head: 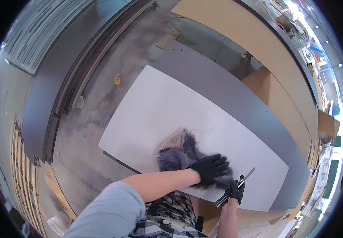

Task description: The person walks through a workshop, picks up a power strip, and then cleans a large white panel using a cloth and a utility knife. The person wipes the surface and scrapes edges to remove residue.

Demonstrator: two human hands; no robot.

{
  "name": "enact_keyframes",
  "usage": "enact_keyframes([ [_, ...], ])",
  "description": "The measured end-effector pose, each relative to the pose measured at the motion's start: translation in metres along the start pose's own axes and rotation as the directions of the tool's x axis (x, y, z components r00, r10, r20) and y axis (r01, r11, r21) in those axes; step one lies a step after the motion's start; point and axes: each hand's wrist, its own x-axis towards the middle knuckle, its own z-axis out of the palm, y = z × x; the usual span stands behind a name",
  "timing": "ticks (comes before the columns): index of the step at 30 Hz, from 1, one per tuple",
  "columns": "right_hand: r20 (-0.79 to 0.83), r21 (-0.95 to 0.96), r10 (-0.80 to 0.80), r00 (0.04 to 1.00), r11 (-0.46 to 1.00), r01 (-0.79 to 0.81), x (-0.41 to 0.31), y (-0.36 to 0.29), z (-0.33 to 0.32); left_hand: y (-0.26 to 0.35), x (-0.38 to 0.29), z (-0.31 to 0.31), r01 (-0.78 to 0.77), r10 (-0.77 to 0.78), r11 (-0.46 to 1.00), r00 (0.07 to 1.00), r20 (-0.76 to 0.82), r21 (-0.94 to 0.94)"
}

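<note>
A white flat panel lies before me. On it is a bunched, fuzzy dark grey cloth with a pale beige fringed patch on its far side. My left hand, in a black glove, is pressed flat on the cloth with its fingers pointing right. Close by on the right, my gloved right hand grips a slim metal tool that looks like a knife. Its flat blade points up and away over the panel. Metallic handle parts stick out below the fist, partly hidden by the fingers.
Under the white panel is a larger grey panel. Cardboard sheets extend along the far right. Dark long boards are stacked at the left, near wooden slats and a white bucket. A yellow object lies on the concrete floor.
</note>
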Motion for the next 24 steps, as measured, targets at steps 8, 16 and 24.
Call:
enact_keyframes([
  [8,-0.161,0.2,0.069,0.985,0.979,-0.036,-0.012,0.014,-0.075,-0.211,-0.119,-0.156,0.903,-0.583,0.014,0.356,-0.73,0.429],
  [16,-0.226,0.484,0.167,0.96,0.874,-0.039,-0.01,0.023,-0.078,-0.014,0.132,-0.002,0.497,-0.487,0.85,0.868,-0.095,0.175],
  [24,-0.288,0.254,-0.265,0.92,0.905,0.341,-0.044,0.023,-0.098,0.118,0.081,0.085,-0.412,0.459,0.886,0.845,0.275,-0.214],
])
